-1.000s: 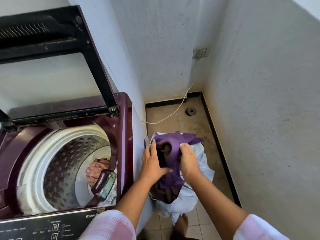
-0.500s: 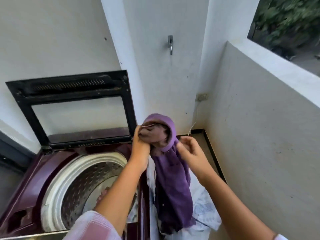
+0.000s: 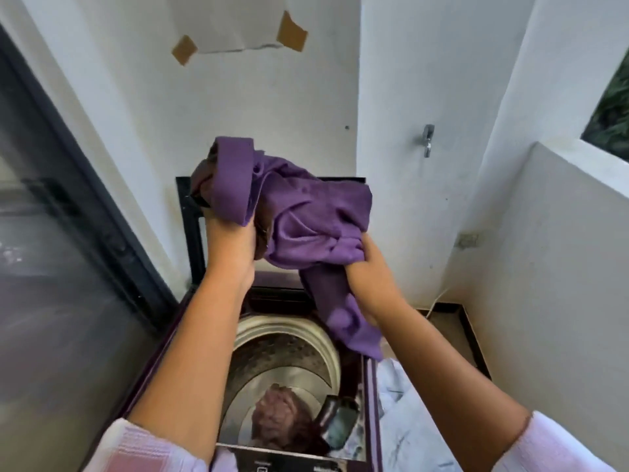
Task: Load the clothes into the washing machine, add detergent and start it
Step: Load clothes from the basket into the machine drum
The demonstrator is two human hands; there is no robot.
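Observation:
A purple garment (image 3: 306, 212) with a brown inner part is held up above the open top-loading washing machine (image 3: 369, 386). My left hand (image 3: 231, 240) grips its upper left end and my right hand (image 3: 369, 274) grips its lower right part; a tail of cloth hangs down between them. Below, the steel drum (image 3: 289, 345) is open, and a dark reddish garment (image 3: 279, 417) lies at its bottom. The raised lid (image 3: 190, 229) stands behind the cloth, mostly hidden.
A white laundry bag (image 3: 405, 424) sits on the floor right of the machine. A dark-framed glass door (image 3: 68, 267) is on the left. White walls close in behind and right, with a tap (image 3: 428, 139), a wall socket (image 3: 469, 238) and a low parapet (image 3: 578, 185).
Both hands lifted the purple garment out of the white bag and swung it left, from beside the machine to above the open drum. The camera tilted up and left.

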